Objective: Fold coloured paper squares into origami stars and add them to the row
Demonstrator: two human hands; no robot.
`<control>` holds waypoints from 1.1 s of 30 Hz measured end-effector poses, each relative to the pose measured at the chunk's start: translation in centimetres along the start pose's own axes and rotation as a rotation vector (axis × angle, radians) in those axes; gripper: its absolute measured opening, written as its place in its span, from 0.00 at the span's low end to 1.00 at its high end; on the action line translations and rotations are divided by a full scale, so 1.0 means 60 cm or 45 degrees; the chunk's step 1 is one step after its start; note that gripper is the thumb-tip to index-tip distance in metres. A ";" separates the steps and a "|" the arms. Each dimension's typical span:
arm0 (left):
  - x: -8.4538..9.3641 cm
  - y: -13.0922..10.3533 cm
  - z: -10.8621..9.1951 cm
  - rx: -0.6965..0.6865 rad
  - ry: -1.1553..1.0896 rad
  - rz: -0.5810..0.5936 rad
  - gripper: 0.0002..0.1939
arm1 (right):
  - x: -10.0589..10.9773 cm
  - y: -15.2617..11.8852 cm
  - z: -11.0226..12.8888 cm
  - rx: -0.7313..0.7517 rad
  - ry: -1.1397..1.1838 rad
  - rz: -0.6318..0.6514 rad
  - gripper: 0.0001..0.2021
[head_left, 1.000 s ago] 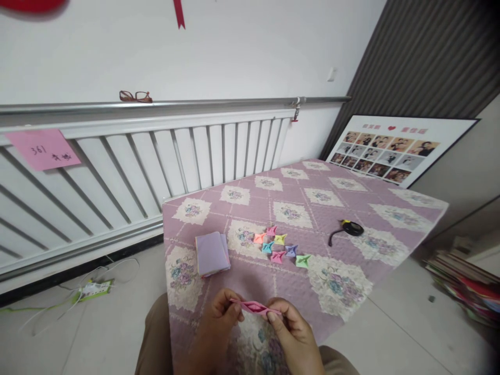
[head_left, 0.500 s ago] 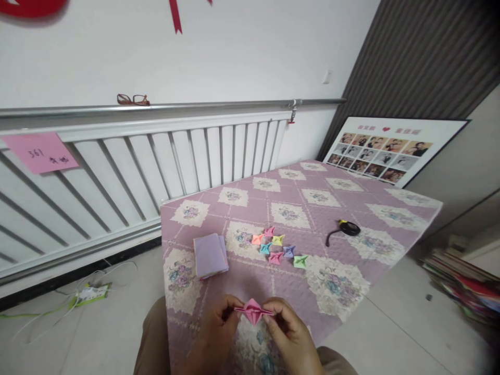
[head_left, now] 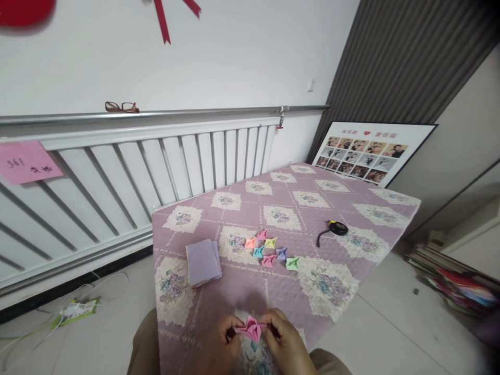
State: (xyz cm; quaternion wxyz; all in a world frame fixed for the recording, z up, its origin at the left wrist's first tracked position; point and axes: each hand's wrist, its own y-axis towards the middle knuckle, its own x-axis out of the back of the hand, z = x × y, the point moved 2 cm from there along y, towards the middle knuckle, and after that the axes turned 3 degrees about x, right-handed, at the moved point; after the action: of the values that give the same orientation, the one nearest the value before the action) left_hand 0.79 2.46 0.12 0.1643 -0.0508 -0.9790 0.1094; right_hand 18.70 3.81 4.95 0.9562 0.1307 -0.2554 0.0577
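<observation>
Head view: two bare hands are seen over the near end of a cloth-covered table [head_left: 281,198].
Pink paper: a folded piece [head_left: 253,330] is held above the cloth at the near end, between the left and right edges, with its middle spread open and a narrow tip pointing to each side.
Left hand: the left tip is pinched between thumb and fingers of the left hand [head_left: 225,338].
Right hand: the right tip is clamped in the same way by the right hand [head_left: 284,338].
Small folded papers: seven are grouped farther in from the near end: an orange one [head_left: 250,243], a yellow one [head_left: 270,243], a blue one [head_left: 258,252], a purple one [head_left: 281,254], a green one [head_left: 292,263] and two pink ones [head_left: 268,261]. The green one is set closest to the right edge.
Paper stack: square sheets [head_left: 203,262], topped by a purple one, are piled near the left edge.
Tape measure: a black and yellow tape measure [head_left: 338,228] is placed toward the right edge, well apart from the stack.
Far edge: this side is bordered by a white radiator [head_left: 211,161]; a photo board [head_left: 365,151] is propped beyond the far end.
</observation>
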 end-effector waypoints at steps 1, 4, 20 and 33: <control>-0.003 0.001 0.004 -0.015 0.063 -0.016 0.09 | 0.000 -0.001 -0.007 -0.001 0.006 -0.010 0.10; -0.008 0.007 0.006 -0.098 0.183 -0.022 0.11 | 0.010 -0.004 -0.034 -0.024 0.020 -0.073 0.09; -0.015 0.053 0.048 -0.695 0.834 0.064 0.14 | 0.215 0.081 -0.203 -0.430 -0.147 -0.348 0.05; -0.003 0.065 0.049 -0.863 1.012 0.000 0.11 | 0.240 0.139 -0.266 -0.554 -0.135 -0.130 0.08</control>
State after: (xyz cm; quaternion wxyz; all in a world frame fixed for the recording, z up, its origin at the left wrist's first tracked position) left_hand 0.23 5.61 -3.58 0.4975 -0.1388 -0.8215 -0.2415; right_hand 37.22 16.92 0.70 0.9488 -0.0629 -0.3048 -0.0541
